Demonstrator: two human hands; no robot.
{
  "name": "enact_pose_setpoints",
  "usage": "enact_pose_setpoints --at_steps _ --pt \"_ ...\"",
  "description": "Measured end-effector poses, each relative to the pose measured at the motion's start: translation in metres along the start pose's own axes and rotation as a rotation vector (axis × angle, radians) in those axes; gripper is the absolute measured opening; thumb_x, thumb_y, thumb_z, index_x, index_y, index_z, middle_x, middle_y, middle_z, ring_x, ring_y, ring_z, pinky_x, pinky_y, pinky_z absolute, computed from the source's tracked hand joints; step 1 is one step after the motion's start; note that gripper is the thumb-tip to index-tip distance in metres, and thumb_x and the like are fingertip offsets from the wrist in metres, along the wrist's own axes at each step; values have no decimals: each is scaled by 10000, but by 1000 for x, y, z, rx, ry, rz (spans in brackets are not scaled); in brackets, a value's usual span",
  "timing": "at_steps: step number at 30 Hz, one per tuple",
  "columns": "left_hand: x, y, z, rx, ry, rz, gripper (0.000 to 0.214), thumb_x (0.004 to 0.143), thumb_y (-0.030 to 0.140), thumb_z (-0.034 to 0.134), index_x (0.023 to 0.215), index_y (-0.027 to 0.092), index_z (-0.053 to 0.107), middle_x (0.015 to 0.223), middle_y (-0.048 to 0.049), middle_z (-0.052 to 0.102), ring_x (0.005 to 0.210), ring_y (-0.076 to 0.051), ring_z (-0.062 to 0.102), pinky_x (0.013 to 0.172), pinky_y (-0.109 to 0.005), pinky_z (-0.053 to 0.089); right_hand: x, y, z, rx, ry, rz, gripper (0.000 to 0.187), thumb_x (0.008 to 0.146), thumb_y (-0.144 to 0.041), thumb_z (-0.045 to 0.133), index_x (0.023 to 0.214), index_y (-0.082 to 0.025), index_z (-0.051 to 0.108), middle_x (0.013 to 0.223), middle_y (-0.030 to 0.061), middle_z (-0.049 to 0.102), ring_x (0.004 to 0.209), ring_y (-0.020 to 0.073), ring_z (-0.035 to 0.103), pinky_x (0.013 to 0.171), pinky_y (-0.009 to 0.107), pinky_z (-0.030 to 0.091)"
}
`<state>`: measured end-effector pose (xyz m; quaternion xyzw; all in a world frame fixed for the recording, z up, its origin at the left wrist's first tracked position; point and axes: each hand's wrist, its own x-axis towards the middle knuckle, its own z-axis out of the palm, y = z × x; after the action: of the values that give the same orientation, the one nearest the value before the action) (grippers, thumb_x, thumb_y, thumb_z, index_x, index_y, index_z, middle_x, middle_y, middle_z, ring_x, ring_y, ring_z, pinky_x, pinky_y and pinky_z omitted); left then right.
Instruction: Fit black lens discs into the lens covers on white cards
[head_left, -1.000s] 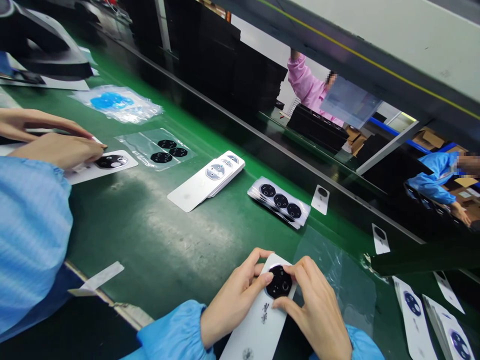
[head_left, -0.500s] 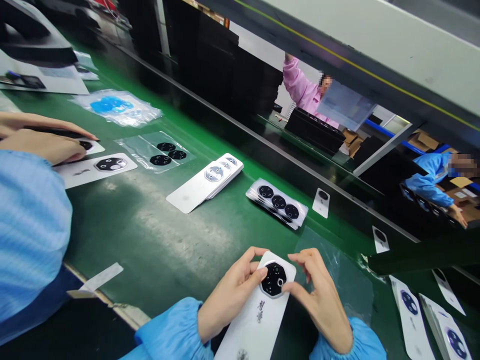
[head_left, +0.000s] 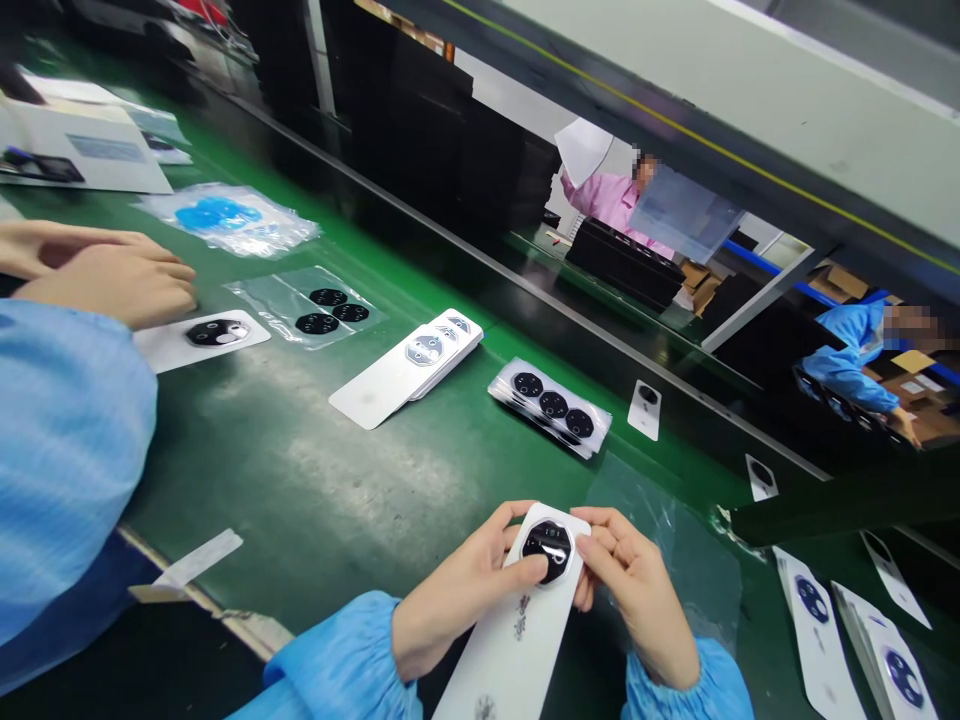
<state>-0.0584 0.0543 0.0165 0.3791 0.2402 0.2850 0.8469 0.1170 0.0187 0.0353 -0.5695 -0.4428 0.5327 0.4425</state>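
I hold a white phone back cover point(head_left: 517, 640) with a black round camera piece point(head_left: 547, 550) near its top end, low in the middle of the view. My left hand point(head_left: 457, 590) grips the cover's left edge, thumb resting beside the camera piece. My right hand point(head_left: 637, 590) closes on the cover's right edge, fingers curled at the camera piece. Both sleeves are light blue.
The green belt point(head_left: 315, 470) carries a stack of white covers point(head_left: 412, 365), a pack of black camera pieces point(head_left: 551, 405), a film sheet with black pieces point(head_left: 315, 310) and a clear film point(head_left: 675, 560). A co-worker's hands point(head_left: 105, 275) work at the left. More covers point(head_left: 825, 620) lie at the right.
My right hand has come back onto the cover's right edge after lifting off it. The co-worker's hands shifted slightly over their cover. The camera view drifted a little.
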Motion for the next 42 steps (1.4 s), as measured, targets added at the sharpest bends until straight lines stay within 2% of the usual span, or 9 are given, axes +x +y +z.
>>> enact_pose_setpoints --at_steps 6,11,20,24,28,32,37,42 --pt "4 -4 -1 -59 -50 -28 600 736 315 716 1195 180 355 909 -76 669 756 -167 596 616 -256 396 -1 1 5 27 11 -47 349 806 -450 641 947 -142 555 522 -48 575 451 106 568 450 221 453" --pt "0 -5 -1 -94 -65 -15 562 773 277 685 1216 203 346 942 -70 663 814 -168 595 684 -270 406 -2 3 6 29 6 -69 341 811 -441 641 949 -141 557 530 -48 574 461 100 572 458 216 455" --pt "0 -2 -1 -63 -78 -13 510 818 297 632 1226 206 341 946 -72 651 804 -163 582 671 -266 409 -4 3 5 -16 -17 -84 314 850 -436 586 956 -144 541 549 -33 589 481 105 567 486 235 462" --pt "1 -3 -1 3 7 -27 524 792 314 648 1218 228 355 944 -48 637 764 -156 582 643 -255 429 -5 0 5 -105 -17 -54 348 843 -454 575 1006 -151 523 616 -25 593 518 101 549 469 216 453" --pt "1 -6 -2 122 124 20 635 753 334 675 1266 271 305 1130 -53 571 844 -170 583 674 -255 446 -5 -1 5 -182 -56 -4 395 763 -379 675 1055 -181 498 816 6 633 618 100 533 464 182 438" --pt "1 -6 -5 181 79 46 594 807 430 597 1286 264 288 1170 -71 556 824 -168 588 671 -263 447 -3 3 6 -104 -20 -29 318 778 -397 649 971 -166 546 693 -24 602 576 86 528 475 173 424" --pt "1 -6 -7 169 39 39 446 826 376 582 1190 240 361 1027 -49 624 762 -153 586 634 -247 429 4 11 7 -26 49 7 345 755 -484 648 804 -161 538 543 -53 549 448 81 517 408 173 391" --pt "3 -4 -1 104 -1 39 419 748 392 674 1005 226 388 876 2 613 714 -141 572 620 -241 407 9 20 9 43 104 22 398 709 -520 682 709 -179 478 452 -95 452 366 42 368 370 156 262"
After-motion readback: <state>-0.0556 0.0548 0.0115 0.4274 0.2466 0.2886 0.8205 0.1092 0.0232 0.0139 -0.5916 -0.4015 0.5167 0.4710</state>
